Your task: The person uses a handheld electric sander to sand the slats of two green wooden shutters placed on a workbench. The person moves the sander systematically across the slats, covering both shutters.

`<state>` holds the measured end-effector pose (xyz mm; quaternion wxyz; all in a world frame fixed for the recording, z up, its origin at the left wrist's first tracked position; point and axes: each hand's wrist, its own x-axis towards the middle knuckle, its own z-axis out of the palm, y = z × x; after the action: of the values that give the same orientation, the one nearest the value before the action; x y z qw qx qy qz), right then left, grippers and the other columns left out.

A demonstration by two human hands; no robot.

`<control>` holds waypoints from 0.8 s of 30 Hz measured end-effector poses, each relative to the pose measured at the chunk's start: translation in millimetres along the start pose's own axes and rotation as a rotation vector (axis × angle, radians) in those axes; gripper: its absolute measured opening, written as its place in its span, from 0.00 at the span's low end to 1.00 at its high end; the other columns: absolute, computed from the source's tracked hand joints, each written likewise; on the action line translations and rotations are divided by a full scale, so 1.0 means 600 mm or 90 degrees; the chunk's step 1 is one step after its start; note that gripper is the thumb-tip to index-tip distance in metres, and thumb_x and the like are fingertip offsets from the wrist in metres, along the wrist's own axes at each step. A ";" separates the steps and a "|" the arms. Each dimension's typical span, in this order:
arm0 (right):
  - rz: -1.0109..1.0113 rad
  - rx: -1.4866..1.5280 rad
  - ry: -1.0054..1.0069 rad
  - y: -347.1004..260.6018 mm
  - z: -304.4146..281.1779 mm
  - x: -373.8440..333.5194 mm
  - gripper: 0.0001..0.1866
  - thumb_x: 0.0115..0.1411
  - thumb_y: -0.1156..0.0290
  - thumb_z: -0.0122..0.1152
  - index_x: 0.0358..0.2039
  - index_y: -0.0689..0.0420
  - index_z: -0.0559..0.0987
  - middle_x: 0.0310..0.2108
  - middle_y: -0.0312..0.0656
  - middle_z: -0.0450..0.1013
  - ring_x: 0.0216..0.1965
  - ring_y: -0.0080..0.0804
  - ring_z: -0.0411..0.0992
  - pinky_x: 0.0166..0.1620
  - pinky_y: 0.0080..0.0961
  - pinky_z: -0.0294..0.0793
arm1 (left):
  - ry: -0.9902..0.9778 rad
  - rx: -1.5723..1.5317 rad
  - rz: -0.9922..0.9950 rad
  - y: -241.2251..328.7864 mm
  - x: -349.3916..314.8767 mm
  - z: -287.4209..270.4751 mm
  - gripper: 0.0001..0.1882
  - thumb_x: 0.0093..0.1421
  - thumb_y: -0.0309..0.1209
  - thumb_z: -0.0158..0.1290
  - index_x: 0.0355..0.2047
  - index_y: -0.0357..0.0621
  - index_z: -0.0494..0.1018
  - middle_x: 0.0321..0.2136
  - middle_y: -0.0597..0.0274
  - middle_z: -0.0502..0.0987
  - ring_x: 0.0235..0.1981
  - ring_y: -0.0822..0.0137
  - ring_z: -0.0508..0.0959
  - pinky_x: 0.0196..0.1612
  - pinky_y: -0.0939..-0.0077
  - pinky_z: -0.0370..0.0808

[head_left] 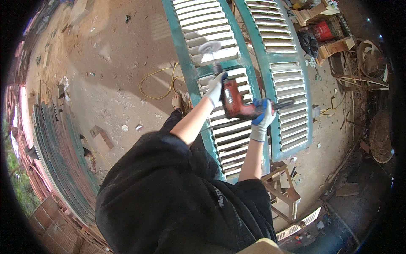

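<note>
A red and black electric drill (231,98) is held above a louvred shutter (191,80) with a green frame and pale slats. My gloved left hand (216,89) is closed around the front of the drill, just behind its chuck. The rear handle is gripped by my gloved right hand (264,114). A round pale disc (210,47), blurred, is fitted at the drill's tip, over the shutter's upper slats; whether it touches them I cannot tell. A second green shutter (312,122) lies alongside on the right.
A yellow cord (146,95) loops over the dirt floor left of the shutters. Stacked green and reddish boards (63,148) lie at far left. A small wooden stand (292,195) is by my right elbow. Wood pieces, a red container (322,31) and woven baskets (381,136) are at right.
</note>
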<state>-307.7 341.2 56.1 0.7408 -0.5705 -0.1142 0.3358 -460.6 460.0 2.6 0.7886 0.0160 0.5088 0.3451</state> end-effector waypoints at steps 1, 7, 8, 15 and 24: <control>0.040 0.028 -0.016 0.006 0.006 -0.005 0.05 0.56 0.72 0.59 0.29 0.60 0.75 0.24 0.38 0.73 0.23 0.26 0.71 0.31 0.25 0.72 | 0.081 0.049 0.043 0.003 -0.010 -0.019 0.11 0.56 0.37 0.54 0.32 0.44 0.71 0.22 0.61 0.75 0.19 0.65 0.76 0.25 0.68 0.77; 0.040 0.050 -0.002 -0.002 0.012 -0.021 0.05 0.54 0.73 0.59 0.26 0.59 0.73 0.23 0.39 0.71 0.23 0.28 0.70 0.31 0.31 0.74 | 0.100 0.136 0.121 0.002 -0.005 -0.016 0.15 0.53 0.41 0.56 0.33 0.41 0.75 0.26 0.58 0.76 0.24 0.68 0.75 0.27 0.71 0.73; 0.021 0.076 0.017 -0.004 0.008 -0.020 0.05 0.55 0.73 0.58 0.25 0.59 0.74 0.21 0.38 0.71 0.24 0.28 0.70 0.33 0.31 0.74 | 0.081 0.183 0.097 -0.001 0.000 -0.003 0.18 0.52 0.43 0.56 0.33 0.40 0.75 0.25 0.59 0.75 0.23 0.68 0.75 0.26 0.71 0.72; 0.047 0.067 0.038 0.028 -0.001 -0.061 0.07 0.54 0.70 0.60 0.28 0.60 0.76 0.24 0.39 0.73 0.27 0.29 0.72 0.34 0.30 0.75 | 0.109 0.192 0.060 0.000 -0.007 -0.041 0.18 0.52 0.43 0.57 0.32 0.40 0.76 0.25 0.60 0.75 0.23 0.66 0.74 0.28 0.70 0.72; 0.068 -0.023 0.018 0.047 0.052 -0.106 0.05 0.57 0.71 0.57 0.28 0.57 0.72 0.22 0.36 0.68 0.23 0.28 0.67 0.34 0.35 0.74 | 0.189 0.038 0.127 0.014 -0.028 -0.138 0.16 0.48 0.39 0.60 0.30 0.38 0.76 0.24 0.60 0.76 0.23 0.69 0.73 0.28 0.73 0.71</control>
<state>-382.8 329.1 53.9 0.7128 -0.5939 -0.0789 0.3646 -536.3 430.1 -20.7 0.6659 0.0384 0.6256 0.4047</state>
